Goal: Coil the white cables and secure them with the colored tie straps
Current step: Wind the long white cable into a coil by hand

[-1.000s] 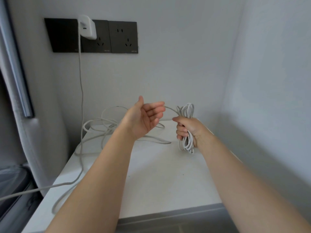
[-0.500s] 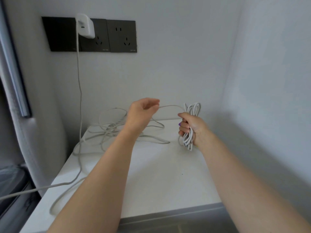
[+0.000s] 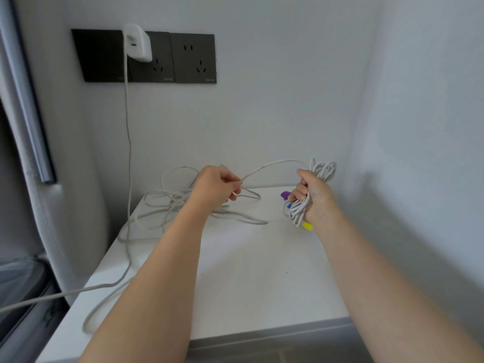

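My right hand (image 3: pixel 313 195) grips a coiled bundle of white cable (image 3: pixel 323 170) upright above the white table (image 3: pixel 248 279). Purple (image 3: pixel 285 195), blue and yellow (image 3: pixel 307 226) tie straps peek out around that fist. From the bundle's top a loose strand (image 3: pixel 269 165) arcs left to my left hand (image 3: pixel 218 187), which pinches it between thumb and fingers. Behind my left hand, a tangle of loose white cable (image 3: pixel 167 203) lies on the table's far left part.
A white charger (image 3: pixel 137 43) sits in black wall sockets (image 3: pixel 193 58); its cord (image 3: pixel 127 142) hangs down and trails off the table's left edge. Walls close in at the back and right. A grey curtain or upholstered edge (image 3: pixel 31 142) stands left.
My left hand turned from palm-up and open to closed, pinching the loose strand. My right hand lifted the bundle slightly, and the coloured straps now show.
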